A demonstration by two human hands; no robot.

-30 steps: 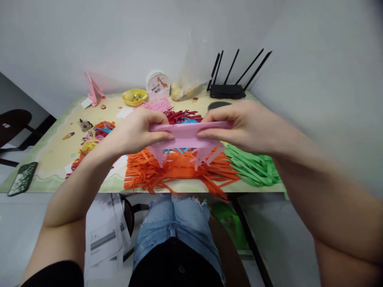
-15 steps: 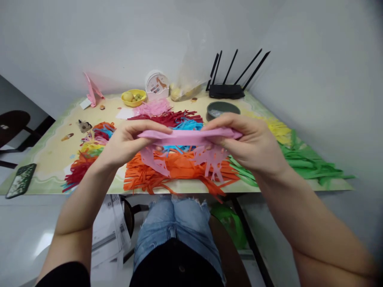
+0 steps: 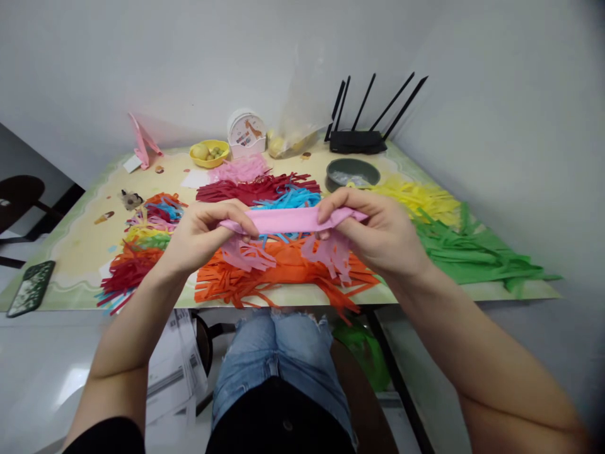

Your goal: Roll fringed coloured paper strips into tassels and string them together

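Note:
A pink fringed paper strip (image 3: 288, 221) is stretched level between my two hands above the table's front part, its cut fringes hanging below. My left hand (image 3: 201, 230) pinches the left end between thumb and fingers. At the other end, my right hand (image 3: 371, 227) grips it the same way, fingers curled over the top. Underneath lies orange fringed paper (image 3: 283, 271). Behind the strip are blue fringe (image 3: 288, 200) and dark red fringe (image 3: 236, 191), partly covered.
Mixed-colour tassels (image 3: 142, 252) lie left, near a phone (image 3: 31, 289). Green fringe (image 3: 472, 252) and yellow fringe (image 3: 425, 200) spread right. A grey-green round dish (image 3: 352, 173), black router (image 3: 358, 142), yellow fruit bowl (image 3: 209, 154) and pink-white giraffe box (image 3: 246, 135) stand toward the back.
Both hands have shifted slightly left and down with the pink strip. My right hand's fingers have curled further over it, and its fringes hang a little differently.

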